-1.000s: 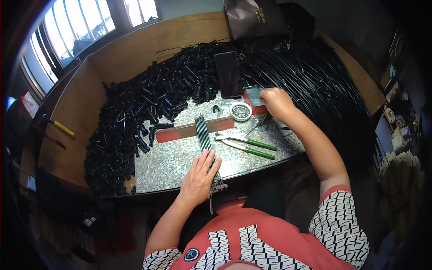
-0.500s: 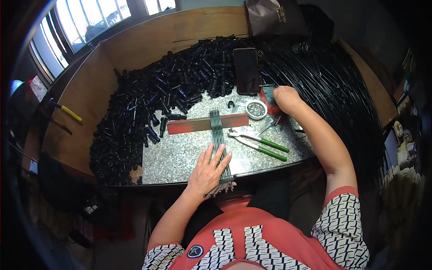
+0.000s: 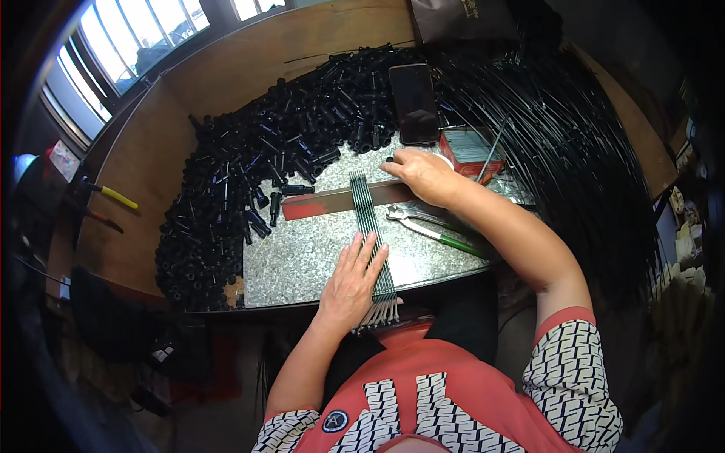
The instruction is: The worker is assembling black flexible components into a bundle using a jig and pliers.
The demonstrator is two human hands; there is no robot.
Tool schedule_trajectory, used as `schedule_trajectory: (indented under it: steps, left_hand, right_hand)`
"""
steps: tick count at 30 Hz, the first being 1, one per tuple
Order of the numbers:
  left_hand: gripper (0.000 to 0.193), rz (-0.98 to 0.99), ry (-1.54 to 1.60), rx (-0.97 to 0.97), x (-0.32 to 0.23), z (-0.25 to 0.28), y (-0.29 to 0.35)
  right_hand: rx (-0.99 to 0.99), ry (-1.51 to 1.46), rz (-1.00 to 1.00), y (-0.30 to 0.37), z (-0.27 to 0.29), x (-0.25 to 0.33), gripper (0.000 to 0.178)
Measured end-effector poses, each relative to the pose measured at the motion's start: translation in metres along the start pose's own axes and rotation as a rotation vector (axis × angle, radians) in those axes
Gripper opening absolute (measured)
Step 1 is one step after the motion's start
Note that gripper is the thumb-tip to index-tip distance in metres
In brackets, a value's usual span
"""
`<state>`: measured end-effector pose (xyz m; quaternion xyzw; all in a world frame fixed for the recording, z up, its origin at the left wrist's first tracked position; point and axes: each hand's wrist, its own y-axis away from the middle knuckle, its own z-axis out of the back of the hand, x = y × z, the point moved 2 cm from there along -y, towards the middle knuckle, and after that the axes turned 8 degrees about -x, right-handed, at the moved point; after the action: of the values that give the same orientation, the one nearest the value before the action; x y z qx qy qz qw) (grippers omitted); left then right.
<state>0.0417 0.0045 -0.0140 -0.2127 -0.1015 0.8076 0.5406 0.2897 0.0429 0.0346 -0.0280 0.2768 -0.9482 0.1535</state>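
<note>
My left hand (image 3: 353, 287) lies over a row of thin dark rods (image 3: 364, 202), its fingers along the top and a thumb tip showing beneath. The rods cross a reddish-brown bar (image 3: 313, 204), and their pale knobbed ends hang past the table's front edge. Beyond the bar, my right hand (image 3: 427, 177) is closed, its fingertips at a small black piece (image 3: 390, 160). Under the right forearm, green-handled pliers (image 3: 423, 228) are partly hidden. A small white dish (image 3: 449, 161) is almost wholly covered by the right hand.
Many black tubular parts (image 3: 279, 136) are heaped at left and back. Long black rods (image 3: 559, 143) fill the right side. A phone (image 3: 414, 106) lies at the back beside a red box (image 3: 472, 151) of thin pale pieces. A wooden rim (image 3: 128, 196) surrounds the grey tabletop (image 3: 279, 264).
My right hand has moved left from the red box to the small black piece, covering the dish. My left hand stays on the rods; their near ends now look paler and more bunched.
</note>
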Motion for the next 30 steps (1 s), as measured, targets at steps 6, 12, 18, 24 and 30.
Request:
schedule_trajectory:
  steps: [6, 12, 18, 24, 30]
  left_hand:
    - [0.091, 0.019, 0.041, -0.009, -0.004, 0.004, 0.0]
    - [0.091, 0.034, 0.045, 0.001, -0.006, 0.004, -0.002]
    - [0.092, 0.028, 0.044, 0.002, -0.007, 0.007, -0.002]
    - [0.093, 0.031, 0.04, 0.006, -0.007, 0.006, -0.002]
    - [0.092, 0.034, 0.046, 0.004, -0.008, 0.007, -0.003]
  right_hand:
    - [0.062, 0.073, 0.034, -0.003, -0.019, 0.006, 0.031]
    - [0.11, 0.14, 0.023, -0.005, -0.018, 0.015, 0.032]
    - [0.085, 0.191, 0.035, -0.003, -0.024, 0.012, 0.032]
    - [0.051, 0.176, 0.06, -0.004, -0.022, 0.015, 0.023]
    - [0.054, 0.193, 0.056, -0.003, -0.025, 0.01, 0.029]
